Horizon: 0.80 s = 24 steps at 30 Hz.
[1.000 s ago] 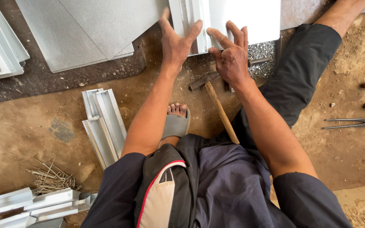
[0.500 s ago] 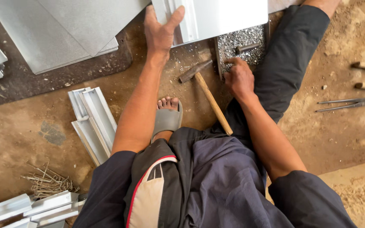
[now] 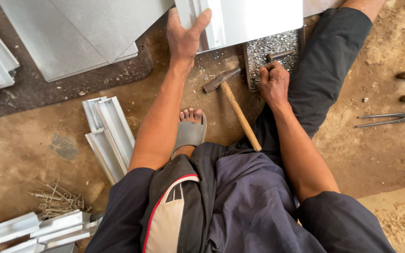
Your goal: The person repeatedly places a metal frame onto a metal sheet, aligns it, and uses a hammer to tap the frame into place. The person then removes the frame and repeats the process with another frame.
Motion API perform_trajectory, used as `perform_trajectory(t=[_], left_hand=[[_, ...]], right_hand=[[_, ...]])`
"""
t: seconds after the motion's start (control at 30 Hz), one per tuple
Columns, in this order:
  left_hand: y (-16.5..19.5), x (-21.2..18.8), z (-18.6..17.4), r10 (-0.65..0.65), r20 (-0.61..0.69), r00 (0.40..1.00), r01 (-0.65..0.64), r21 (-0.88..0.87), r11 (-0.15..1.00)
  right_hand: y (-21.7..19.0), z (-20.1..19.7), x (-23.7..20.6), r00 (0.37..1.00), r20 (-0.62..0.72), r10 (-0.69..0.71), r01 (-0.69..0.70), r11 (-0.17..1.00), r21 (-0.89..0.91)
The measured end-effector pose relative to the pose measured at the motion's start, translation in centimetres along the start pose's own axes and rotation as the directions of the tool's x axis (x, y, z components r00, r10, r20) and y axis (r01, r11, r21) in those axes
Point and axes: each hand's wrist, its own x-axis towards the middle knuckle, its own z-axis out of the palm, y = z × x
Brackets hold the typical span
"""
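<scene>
I'm clamping my left hand (image 3: 183, 40) on the folded metal sheet (image 3: 249, 18), right hand (image 3: 273, 84) fisting a dark punch (image 3: 280, 55) just above it, hammer (image 3: 235, 110) lying left of that grip, so keep the sheet pinned flat.

At the top centre of the frame, the left hand (image 3: 183, 35) is gripping a metal panel (image 3: 249, 18). The right hand (image 3: 273, 84) is closing on a chisel (image 3: 280, 55), beside a hammer (image 3: 235, 107) lying on the floor (image 3: 38, 154).

Hammer (image 3: 234, 107) (on ground) between forearms

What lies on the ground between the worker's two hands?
In the head view, a hammer lies between the left hand and right hand.
</scene>
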Motion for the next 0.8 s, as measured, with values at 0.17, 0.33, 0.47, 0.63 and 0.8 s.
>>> perform_trajectory(t=[0.17, 0.33, 0.47, 0.63, 0.8], left_hand=[[-0.5, -0.3, 0.5, 0.037, -0.021, 0.999, -0.038, -0.041, 0.998], [-0.3, -0.3, 0.2, 0.022, -0.014, 1.0, -0.022, -0.027, 0.999], [0.1, -0.4, -0.4, -0.017, 0.025, 1.0, 0.015, 0.05, 0.999], [0.4, -0.5, 0.0, 0.004, -0.001, 1.0, -0.004, 0.019, 1.0], [0.9, -0.5, 0.3, -0.008, 0.012, 1.0, 0.009, -0.113, 0.993]], right_hand=[[-1.7, -0.9, -0.2, 0.945, 0.173, 0.279, -0.322, 0.889, 0.327], [-4.9, -0.6, 0.7, 0.894, 0.351, 0.277, -0.445, 0.633, 0.633], [-7.2, 1.1, 2.2, 0.891, 0.383, 0.243, -0.453, 0.508, 0.732], [-8.8, 4.0, 2.7, 0.92, 0.297, 0.255, -0.388, 0.493, 0.779], [-8.9, 5.7, 2.9, 0.975, 0.111, 0.193, -0.21, 0.634, 0.744]])
